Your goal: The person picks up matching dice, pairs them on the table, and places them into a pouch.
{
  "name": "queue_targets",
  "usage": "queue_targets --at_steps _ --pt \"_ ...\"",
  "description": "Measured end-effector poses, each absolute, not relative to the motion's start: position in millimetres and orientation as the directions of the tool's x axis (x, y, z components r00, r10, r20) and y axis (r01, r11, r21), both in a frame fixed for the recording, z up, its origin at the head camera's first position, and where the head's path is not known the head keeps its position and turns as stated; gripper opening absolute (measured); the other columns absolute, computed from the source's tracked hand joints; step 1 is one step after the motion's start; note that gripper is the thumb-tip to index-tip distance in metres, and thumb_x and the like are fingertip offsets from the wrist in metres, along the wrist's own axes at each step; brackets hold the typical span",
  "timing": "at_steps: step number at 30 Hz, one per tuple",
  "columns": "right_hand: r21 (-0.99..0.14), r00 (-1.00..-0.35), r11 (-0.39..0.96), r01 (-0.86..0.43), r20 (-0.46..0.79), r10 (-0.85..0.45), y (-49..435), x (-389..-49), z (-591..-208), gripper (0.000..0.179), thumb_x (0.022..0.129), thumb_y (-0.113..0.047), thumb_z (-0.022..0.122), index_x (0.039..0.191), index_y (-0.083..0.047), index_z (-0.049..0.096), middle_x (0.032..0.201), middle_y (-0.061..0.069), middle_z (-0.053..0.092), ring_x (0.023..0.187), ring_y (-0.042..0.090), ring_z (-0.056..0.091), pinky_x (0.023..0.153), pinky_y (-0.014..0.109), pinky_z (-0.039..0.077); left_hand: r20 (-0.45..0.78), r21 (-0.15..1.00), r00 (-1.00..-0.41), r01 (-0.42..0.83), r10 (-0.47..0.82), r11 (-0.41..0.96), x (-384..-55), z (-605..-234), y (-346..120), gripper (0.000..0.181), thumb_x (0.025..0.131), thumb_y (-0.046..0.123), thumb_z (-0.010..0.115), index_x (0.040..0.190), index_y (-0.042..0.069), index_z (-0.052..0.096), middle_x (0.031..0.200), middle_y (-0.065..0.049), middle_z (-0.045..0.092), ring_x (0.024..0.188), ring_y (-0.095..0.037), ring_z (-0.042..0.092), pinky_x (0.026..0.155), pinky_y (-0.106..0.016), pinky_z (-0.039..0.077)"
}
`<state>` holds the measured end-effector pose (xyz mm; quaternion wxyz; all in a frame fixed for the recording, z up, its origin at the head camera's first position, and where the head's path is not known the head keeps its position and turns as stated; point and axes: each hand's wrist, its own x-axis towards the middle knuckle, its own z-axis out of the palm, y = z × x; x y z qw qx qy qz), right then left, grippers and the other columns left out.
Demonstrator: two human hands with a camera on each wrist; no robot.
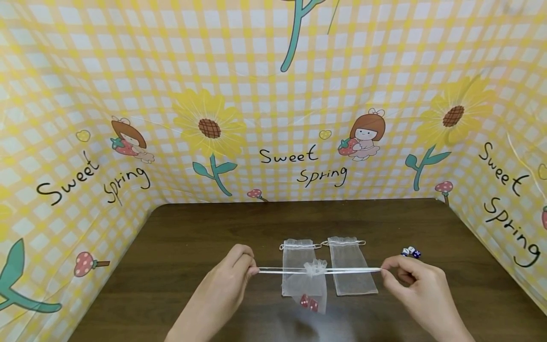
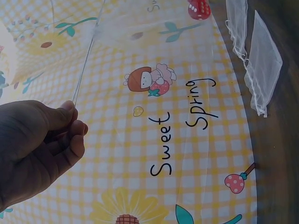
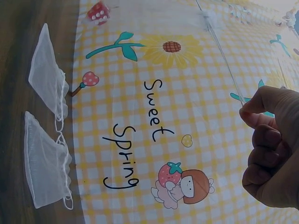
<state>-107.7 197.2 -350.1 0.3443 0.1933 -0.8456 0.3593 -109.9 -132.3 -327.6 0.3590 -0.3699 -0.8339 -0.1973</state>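
A small sheer white drawstring bag hangs between my hands, its neck gathered tight and ruffled. Red dice with white dots sit in its bottom. My left hand pinches the white cord loop on the left between thumb and fingers. On the other side, my right hand pinches the opposite cord end. Both cords run taut and nearly level in the head view. In the left wrist view, a red die shows through the mesh at the top.
Two flat sheer bags, one on the left and one on the right, lie on the dark wooden table. Several blue and white dice rest behind my right hand. A yellow checked cloth walls the back and sides.
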Motion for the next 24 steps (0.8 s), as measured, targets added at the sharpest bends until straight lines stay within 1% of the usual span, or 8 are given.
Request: queue_targets --at_steps 8,15,24 --pt "-0.481 -0.692 0.663 -0.573 0.718 -0.076 197.9 -106.9 -348.9 0.033 0.063 0.01 0.073 0.072 -0.02 0.062 0.056 -0.014 0.028 0.049 -0.004 0.025 0.043 0.016 0.025 0.754 0.058 -0.457 0.761 0.471 0.646 -110.2 -329.2 -133.8 0.04 0.101 0.026 0.028 0.079 0.005 0.053 0.088 0.001 0.047 0.069 -0.005 0.048 0.062 -0.011 0.04" --pt "-0.489 -0.701 0.668 -0.561 0.71 -0.069 197.9 -105.8 -347.8 0.035 0.063 0.01 0.073 0.072 -0.021 0.061 0.057 -0.015 0.028 0.049 -0.003 0.027 0.043 0.017 0.026 0.752 0.067 -0.469 0.753 0.464 0.654 -109.9 -329.4 -133.9 0.041 0.101 0.026 0.027 0.08 0.004 0.054 0.088 0.001 0.047 0.07 -0.005 0.048 0.063 -0.011 0.041" --pt "-0.491 -0.701 0.666 -0.561 0.71 -0.067 198.9 -106.0 -348.8 0.034 0.063 0.011 0.072 0.072 -0.021 0.062 0.057 -0.015 0.029 0.049 -0.003 0.027 0.043 0.017 0.025 0.738 0.082 -0.502 0.731 0.452 0.678 -108.0 -328.2 -136.5 0.042 0.102 0.027 0.027 0.079 0.005 0.055 0.089 0.0 0.048 0.068 -0.004 0.047 0.062 -0.012 0.041"
